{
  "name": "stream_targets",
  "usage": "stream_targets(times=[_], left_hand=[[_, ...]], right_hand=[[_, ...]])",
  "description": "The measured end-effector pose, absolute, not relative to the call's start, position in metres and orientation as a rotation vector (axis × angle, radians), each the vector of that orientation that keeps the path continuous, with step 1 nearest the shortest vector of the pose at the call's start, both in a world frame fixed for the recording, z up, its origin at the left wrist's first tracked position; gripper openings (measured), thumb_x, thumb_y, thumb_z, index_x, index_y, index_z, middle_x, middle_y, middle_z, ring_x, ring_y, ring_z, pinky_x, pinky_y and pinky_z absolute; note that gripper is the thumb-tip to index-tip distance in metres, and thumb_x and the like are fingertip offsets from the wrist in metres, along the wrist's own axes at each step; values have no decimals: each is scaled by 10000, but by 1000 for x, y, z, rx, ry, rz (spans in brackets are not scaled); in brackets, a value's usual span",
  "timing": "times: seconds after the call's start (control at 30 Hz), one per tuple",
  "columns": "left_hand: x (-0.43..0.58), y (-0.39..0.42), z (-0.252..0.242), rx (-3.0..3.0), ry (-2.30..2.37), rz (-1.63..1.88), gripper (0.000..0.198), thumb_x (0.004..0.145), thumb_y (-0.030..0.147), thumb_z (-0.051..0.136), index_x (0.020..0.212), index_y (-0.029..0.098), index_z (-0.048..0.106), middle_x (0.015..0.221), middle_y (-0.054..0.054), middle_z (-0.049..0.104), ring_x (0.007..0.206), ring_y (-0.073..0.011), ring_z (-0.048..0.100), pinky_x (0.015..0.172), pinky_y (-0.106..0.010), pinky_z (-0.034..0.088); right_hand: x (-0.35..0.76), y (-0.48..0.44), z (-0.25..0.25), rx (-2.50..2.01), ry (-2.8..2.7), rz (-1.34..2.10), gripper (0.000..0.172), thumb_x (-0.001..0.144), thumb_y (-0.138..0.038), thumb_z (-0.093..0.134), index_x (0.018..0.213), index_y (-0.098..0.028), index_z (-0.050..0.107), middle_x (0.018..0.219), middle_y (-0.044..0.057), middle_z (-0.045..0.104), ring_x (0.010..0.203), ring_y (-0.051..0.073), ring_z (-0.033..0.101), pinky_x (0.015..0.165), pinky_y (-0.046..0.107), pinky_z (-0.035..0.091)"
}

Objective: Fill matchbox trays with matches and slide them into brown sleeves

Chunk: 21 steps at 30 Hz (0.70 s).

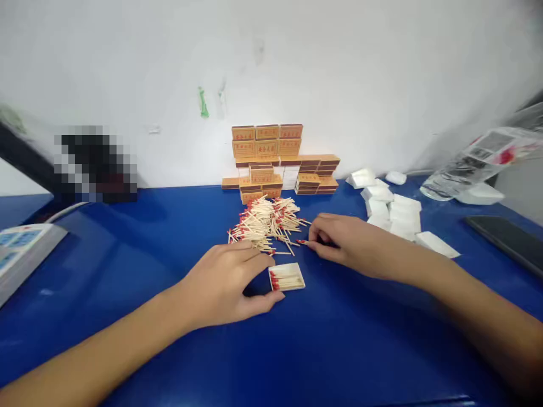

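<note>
A small white matchbox tray (pixel 298 268) lies on the blue table with several red-tipped matches (pixel 288 281) in it. My left hand (pixel 235 282) rests at its left end, thumb at the near corner and forefinger at the far corner, holding it between them. Behind the tray spreads a loose heap of matches (pixel 265 220), their red heads pointing various ways. At the heap's right edge, my right hand (pixel 335 240) is closed in a pinch on a few matches (pixel 302 242), whose red heads stick out to the left.
Orange matchboxes (pixel 266 148) stand stacked against the wall behind the heap. White empty trays (pixel 403 212) lie piled at right, near a clear plastic bottle (pixel 462 164) and a dark phone-like slab (pixel 507 240). A white box-like object (pixel 29 249) sits at far left, near a blurred dark object (pixel 97 164).
</note>
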State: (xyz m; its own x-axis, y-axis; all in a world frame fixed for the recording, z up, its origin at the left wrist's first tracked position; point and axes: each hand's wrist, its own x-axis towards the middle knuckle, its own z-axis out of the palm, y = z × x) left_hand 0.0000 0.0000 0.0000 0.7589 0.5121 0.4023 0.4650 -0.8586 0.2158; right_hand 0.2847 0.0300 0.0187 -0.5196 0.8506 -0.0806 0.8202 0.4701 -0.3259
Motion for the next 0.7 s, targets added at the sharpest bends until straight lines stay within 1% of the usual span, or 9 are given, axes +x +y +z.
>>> stream_targets(times=[0.13,0.27,0.37,0.43,0.53,0.6,0.7], left_hand=[[-1,-1,1,2851,806,692,331,925,431,718,1091,146,700,912,-49,765,858,-246,737,746,-387,599],[-1,-1,1,2856,818,680,326,924,433,719,1096,156,699,883,-40,754,813,-230,718,699,-363,574],[0,-1,1,2862,803,695,328,924,431,719,1096,152,695,878,-37,751,810,-228,712,695,-361,564],[-1,0,1,2859,808,699,324,927,427,717,1099,153,694,893,-37,753,821,-226,709,711,-362,562],[-1,-1,1,2853,815,688,322,926,428,720,1094,155,694,888,-31,749,813,-219,698,704,-353,547],[-1,-2,1,2849,813,678,318,926,427,719,1092,156,693,876,-27,742,798,-214,688,684,-344,529],[-1,-2,2,2836,818,658,298,931,418,714,1073,157,695,827,-16,717,760,-203,665,652,-333,501]], right_hand=[[285,26,16,-1450,-2633,497,187,1019,-339,519,902,-211,587,926,35,630,761,180,588,702,304,420],[274,23,21,-1605,-2700,384,87,963,-206,561,878,-192,573,933,54,636,738,180,612,703,307,425],[269,21,28,-1658,-2725,332,91,947,-158,572,862,-188,566,929,58,643,734,179,622,701,302,428],[270,19,33,-1602,-2718,338,95,947,-157,583,860,-192,565,914,46,645,725,170,619,687,290,428],[268,12,36,-1404,-2704,331,66,937,-170,611,887,-196,577,910,29,657,675,144,599,624,266,410],[261,5,33,-1268,-2715,234,44,924,-160,605,897,-192,593,913,33,670,645,136,598,580,262,386],[245,-6,19,-1118,-2694,-147,75,893,-144,568,842,-182,608,840,46,665,626,163,618,536,292,345]])
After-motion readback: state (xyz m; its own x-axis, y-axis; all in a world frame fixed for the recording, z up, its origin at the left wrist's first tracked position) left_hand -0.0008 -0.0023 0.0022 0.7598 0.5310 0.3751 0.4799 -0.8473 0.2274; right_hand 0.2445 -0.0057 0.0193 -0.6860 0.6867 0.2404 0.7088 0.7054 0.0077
